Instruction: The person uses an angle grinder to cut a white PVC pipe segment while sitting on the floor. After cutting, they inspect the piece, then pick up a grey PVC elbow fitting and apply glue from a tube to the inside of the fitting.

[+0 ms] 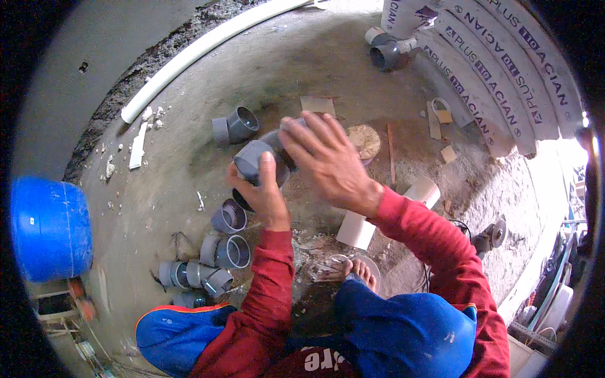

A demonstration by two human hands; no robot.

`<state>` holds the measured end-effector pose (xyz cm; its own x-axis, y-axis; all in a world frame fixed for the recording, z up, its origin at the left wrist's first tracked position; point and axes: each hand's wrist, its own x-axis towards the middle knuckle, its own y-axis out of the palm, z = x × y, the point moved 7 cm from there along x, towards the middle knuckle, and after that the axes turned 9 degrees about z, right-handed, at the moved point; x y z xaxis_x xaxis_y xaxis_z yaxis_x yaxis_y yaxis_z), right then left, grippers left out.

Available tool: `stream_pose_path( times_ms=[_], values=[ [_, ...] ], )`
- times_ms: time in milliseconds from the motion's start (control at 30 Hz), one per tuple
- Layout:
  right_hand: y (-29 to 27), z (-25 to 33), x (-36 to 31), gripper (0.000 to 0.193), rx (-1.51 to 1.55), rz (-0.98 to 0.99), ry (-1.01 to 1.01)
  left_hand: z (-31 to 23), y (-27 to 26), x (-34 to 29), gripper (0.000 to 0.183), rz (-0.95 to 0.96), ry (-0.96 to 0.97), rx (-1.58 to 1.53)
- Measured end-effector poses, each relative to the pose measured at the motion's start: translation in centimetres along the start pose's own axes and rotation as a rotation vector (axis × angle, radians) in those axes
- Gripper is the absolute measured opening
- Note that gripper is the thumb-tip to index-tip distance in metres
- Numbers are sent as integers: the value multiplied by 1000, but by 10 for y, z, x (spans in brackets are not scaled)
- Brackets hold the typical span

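A grey plastic pipe fitting (251, 157) is held in my left hand (265, 195), the thumb up along its side and the fingers curled round underneath. My right hand (331, 164) lies against the far end of the grey piece, fingers stretched out and slightly blurred. That palm hides much of this end, so I cannot tell whether it is one fitting or two joined. On the floor just beyond sits a grey elbow (220, 130). More grey fittings (213, 250) stand and lie in a row near my left forearm.
A blue barrel (50, 227) stands at left, below a long white pipe (189, 60) along the wall. Cut white pipe (357, 230) lies under my right forearm. An angle grinder (490, 237) and stacked sacks (498, 75) are at right. A round block (364, 141) sits ahead.
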<state>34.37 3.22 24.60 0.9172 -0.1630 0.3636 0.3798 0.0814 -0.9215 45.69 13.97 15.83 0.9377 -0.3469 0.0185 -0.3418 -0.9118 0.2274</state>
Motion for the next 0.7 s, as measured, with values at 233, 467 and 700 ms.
stream_pose_path(
  times_ms=[233, 467, 700],
  values=[
    [54, 35, -54, 49, -113, 214, -185, 22, -22, -2, 65, -97, -268, -180],
    [35, -48, -64, 31, 614, 5, 307, 40, -2, -2, 64, 202, -708, -708],
    [51, -24, -30, 49, 1576, -190, 754, 53, 21, -21, 57, 214, -469, -540]
  ],
)
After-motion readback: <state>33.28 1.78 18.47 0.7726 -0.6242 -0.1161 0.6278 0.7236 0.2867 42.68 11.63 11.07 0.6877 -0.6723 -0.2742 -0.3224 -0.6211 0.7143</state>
